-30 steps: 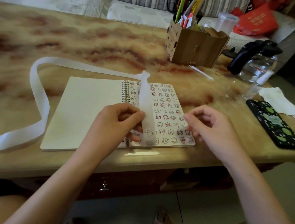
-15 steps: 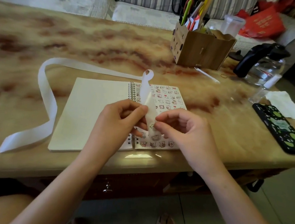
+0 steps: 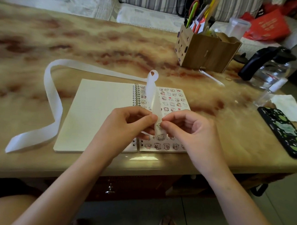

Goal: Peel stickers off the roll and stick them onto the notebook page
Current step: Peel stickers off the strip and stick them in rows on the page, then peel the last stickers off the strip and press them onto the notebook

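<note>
Fingertips [image 3: 164,126] cover part of the sticker strip [image 3: 152,98], pinched by both the left hand [image 3: 125,126] and right hand [image 3: 191,132] above the open spiral notebook [image 3: 98,117], over its sticker-filled right page.

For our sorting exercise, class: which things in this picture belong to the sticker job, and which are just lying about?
In the job: sticker strip, pinched by left hand and right hand; open notebook beneath them.
Lying about: wooden pen holder, glass kettle, phone, tissue.
</note>
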A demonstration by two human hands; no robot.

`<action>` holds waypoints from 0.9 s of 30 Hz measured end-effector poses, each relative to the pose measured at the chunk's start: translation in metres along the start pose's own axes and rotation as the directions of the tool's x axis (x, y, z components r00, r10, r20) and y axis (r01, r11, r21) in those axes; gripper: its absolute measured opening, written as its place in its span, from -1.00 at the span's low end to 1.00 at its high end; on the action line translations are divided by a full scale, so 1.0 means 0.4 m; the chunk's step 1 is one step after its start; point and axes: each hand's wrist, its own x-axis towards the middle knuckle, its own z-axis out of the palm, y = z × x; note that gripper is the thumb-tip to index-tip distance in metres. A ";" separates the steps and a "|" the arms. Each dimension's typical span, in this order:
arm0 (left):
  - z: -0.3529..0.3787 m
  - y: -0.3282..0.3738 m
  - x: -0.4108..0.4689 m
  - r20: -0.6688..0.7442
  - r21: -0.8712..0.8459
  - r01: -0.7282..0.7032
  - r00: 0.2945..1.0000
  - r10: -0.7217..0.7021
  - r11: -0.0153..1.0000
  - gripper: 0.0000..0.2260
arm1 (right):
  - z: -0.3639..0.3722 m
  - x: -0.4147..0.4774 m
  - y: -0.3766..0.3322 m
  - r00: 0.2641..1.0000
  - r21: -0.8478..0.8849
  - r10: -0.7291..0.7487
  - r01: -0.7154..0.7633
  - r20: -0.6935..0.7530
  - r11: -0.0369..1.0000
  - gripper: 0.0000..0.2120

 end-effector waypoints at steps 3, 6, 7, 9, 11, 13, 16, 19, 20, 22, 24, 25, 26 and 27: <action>0.000 -0.001 0.000 -0.011 -0.006 -0.003 1.000 0.003 1.000 -0.90 | 0.001 0.002 0.001 1.000 -0.012 -0.002 0.002 0.008 1.000 -0.92; -0.001 -0.002 -0.001 -0.017 0.012 -0.007 1.000 0.007 1.000 -0.90 | 0.004 0.002 0.002 1.000 -0.042 -0.006 0.007 0.024 0.999 -0.94; -0.002 -0.002 -0.001 -0.021 0.014 -0.008 1.000 0.008 1.000 -0.90 | 0.005 0.003 0.002 1.000 -0.049 -0.002 0.003 0.027 0.999 -0.93; -0.003 -0.003 -0.001 -0.035 0.018 -0.008 0.999 0.008 1.000 -0.90 | 0.007 0.004 0.003 0.999 -0.074 0.011 -0.008 0.039 0.997 -0.93; -0.006 -0.002 -0.001 -0.052 0.021 -0.005 0.999 0.006 1.000 -0.90 | 0.012 0.008 0.002 0.998 -0.118 0.015 -0.008 0.053 0.993 -0.94; -0.013 0.002 0.002 -0.068 0.026 0.003 0.998 -0.001 1.000 -0.90 | 0.020 0.011 -0.001 0.998 -0.151 0.006 0.003 0.061 0.989 -0.94; -0.029 0.009 0.011 -0.082 0.036 0.021 0.996 -0.018 0.999 -0.90 | 0.037 0.021 -0.011 0.997 -0.225 -0.039 0.054 0.072 0.973 -0.95; -0.059 0.020 0.023 -0.103 0.020 0.036 0.994 -0.034 0.999 -0.90 | 0.059 0.044 -0.027 0.993 -0.235 -0.083 0.102 0.087 0.967 -0.96; -0.071 0.023 0.028 -0.117 0.012 0.041 0.992 -0.039 0.999 -0.90 | 0.068 0.053 -0.032 0.992 -0.228 -0.090 0.109 0.093 0.967 -0.96; -0.098 0.028 0.041 -0.158 0.005 0.050 0.986 -0.049 0.999 -0.90 | 0.085 0.071 -0.044 0.989 -0.208 -0.103 0.123 0.105 0.970 -0.97; -0.126 0.028 0.054 -0.207 0.013 0.058 0.977 -0.054 0.998 -0.89 | 0.101 0.089 -0.058 0.988 -0.152 -0.099 0.116 0.116 0.982 -0.96; -0.141 0.029 0.061 -0.227 0.014 0.061 0.972 -0.056 0.998 -0.89 | 0.109 0.100 -0.064 0.989 -0.120 -0.085 0.100 0.125 0.988 -0.95; -0.155 0.031 0.067 -0.245 0.012 0.064 0.968 -0.059 0.998 -0.89 | 0.116 0.112 -0.071 0.988 -0.094 -0.063 0.077 0.141 0.993 -0.94; -0.168 0.032 0.073 -0.262 0.012 0.065 0.963 -0.060 0.998 -0.88 | 0.123 0.126 -0.077 0.986 -0.072 -0.037 0.049 0.161 0.996 -0.94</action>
